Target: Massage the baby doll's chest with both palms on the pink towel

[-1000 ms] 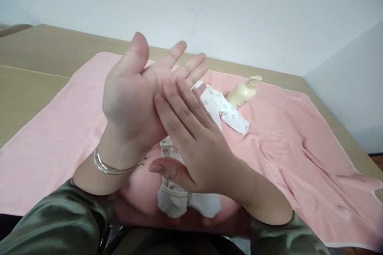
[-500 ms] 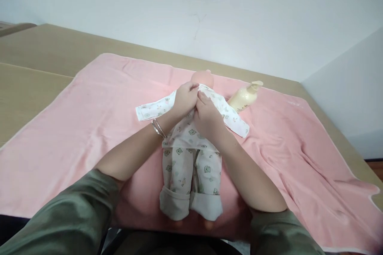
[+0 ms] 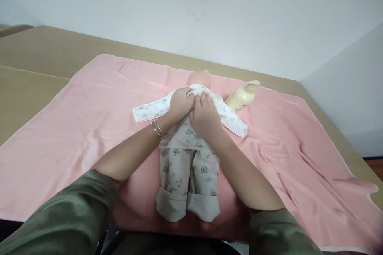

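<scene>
A baby doll [image 3: 197,78] lies on its front or back, I cannot tell which, its bare head at the far end. It wears a white printed shirt [image 3: 188,133] with sleeves spread out and matching trousers [image 3: 179,167] with turned-up cuffs. My left hand [image 3: 181,103], with bracelets at the wrist, is closed on the upper part of the shirt, its fingers bent and partly hidden. Beside it my right hand [image 3: 205,114] rests on the upper body, fingers stretched out over the cloth. The two hands touch or nearly touch.
A cream pump bottle [image 3: 241,97] leans or lies by the doll's right-hand sleeve in view. Under everything is a creased pink blanket [image 3: 287,139] on a wooden table [image 3: 44,55]. A white wall [image 3: 254,20] rises behind the table.
My hands have shifted slightly down from the collar. My right fingers, bent together at the cloth before, now lie flatter and further apart. The whole view has drifted a little.
</scene>
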`<state>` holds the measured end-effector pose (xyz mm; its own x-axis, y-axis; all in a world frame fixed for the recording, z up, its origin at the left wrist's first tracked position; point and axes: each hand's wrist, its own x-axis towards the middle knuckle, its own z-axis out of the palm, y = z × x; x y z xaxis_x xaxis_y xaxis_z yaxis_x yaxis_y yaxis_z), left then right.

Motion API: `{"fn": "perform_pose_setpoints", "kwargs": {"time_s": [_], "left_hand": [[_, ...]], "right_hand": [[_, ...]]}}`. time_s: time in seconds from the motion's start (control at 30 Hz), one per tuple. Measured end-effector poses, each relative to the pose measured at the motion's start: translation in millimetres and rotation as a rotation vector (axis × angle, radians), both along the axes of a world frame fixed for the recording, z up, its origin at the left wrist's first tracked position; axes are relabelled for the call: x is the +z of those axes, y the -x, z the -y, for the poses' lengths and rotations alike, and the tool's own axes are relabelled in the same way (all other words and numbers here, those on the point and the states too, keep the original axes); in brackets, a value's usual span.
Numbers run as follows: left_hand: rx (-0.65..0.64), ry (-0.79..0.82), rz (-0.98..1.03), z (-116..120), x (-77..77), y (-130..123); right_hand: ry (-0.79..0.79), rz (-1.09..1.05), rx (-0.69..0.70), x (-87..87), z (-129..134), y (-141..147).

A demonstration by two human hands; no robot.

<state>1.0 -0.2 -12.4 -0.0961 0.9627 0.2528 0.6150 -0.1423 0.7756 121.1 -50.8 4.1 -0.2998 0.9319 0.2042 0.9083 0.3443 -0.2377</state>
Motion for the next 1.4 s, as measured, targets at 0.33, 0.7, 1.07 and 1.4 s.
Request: {"fn": "perform_pose_setpoints", "kwargs": {"time_s": [0.33, 0.7, 1.07, 1.4], "left_hand": [[-0.012, -0.043, 0.012, 6.2, -4.9, 3.0], [-0.039, -0.086, 0.048, 7.3, -5.9, 3.0], [0.033, 0.004, 0.329, 1.1, -9.7, 3.8], [-0.010, -0.101, -0.020, 15.5, -4.6, -6.5]], "right_hand": [[0.125, -0.081, -0.178, 3.4, -40.5, -28.0], [0.065, -0.113, 0.225, 1.1, -30.5, -20.4], [-0.053, 0.022, -0.022, -2.2, -1.5, -0.3], [0.152, -0.211, 0.031, -0.9, -46.7, -34.4]]}}
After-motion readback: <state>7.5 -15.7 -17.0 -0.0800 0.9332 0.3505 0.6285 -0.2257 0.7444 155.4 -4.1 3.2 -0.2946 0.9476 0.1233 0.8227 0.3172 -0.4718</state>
